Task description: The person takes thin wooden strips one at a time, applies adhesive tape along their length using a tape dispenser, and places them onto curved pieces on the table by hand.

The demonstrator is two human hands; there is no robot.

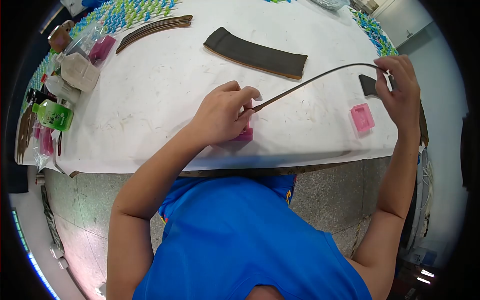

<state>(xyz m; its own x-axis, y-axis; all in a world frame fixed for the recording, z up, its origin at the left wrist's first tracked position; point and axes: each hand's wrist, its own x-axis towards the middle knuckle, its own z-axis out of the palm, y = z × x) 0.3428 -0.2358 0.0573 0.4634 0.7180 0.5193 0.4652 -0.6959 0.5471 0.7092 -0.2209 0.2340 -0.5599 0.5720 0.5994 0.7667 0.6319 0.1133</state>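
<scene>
Strip bows above the table, left hand pinching one end by the near pink block, right hand pinching the other, so I'd keep the curve loose and avoid twisting.

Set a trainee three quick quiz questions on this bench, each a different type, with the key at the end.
1. True or false: the strip curves between the left hand and the right hand.
2. Which is nearer the right hand?
a) the green bottle
b) the open pink box
3. Fill in: the wide dark slab lies on a ____ tabletop.

Key: 1 true; 2 b; 3 white.
</scene>
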